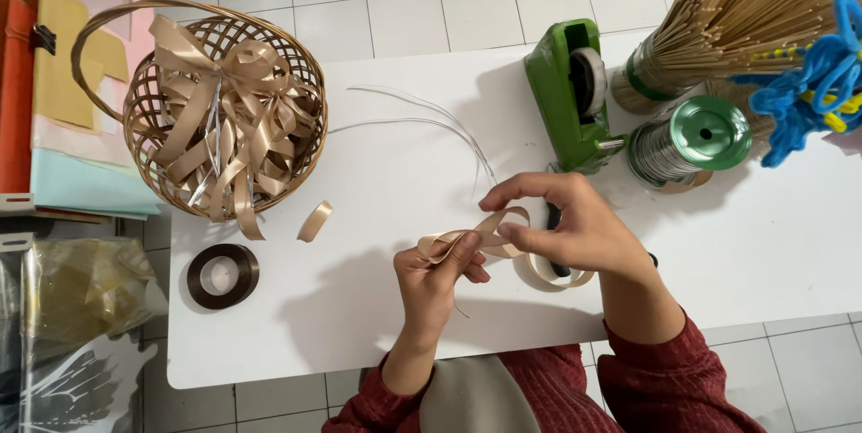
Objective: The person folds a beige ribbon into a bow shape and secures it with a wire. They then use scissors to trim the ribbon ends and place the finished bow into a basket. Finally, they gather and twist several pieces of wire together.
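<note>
My left hand (437, 278) pinches the middle of a looped beige ribbon (503, 222) just above the white table (359, 172). My right hand (566, 222) holds the same ribbon's loops from the right, thumb and fingers closed on them, and a longer curl of ribbon (548, 276) hangs below it. Something dark, partly hidden, lies under my right hand. Thin silver wires (431, 119) lie on the table just beyond my hands.
A wicker basket (139, 114) of beige ribbon bows sits at the table's left, with a ribbon scrap (314, 220) and a dark ribbon roll (222, 276) near it. A green tape dispenser (572, 96), a wire spool (687, 141), a bundle of sticks (754, 11) and blue pipe cleaners (808, 83) stand at right.
</note>
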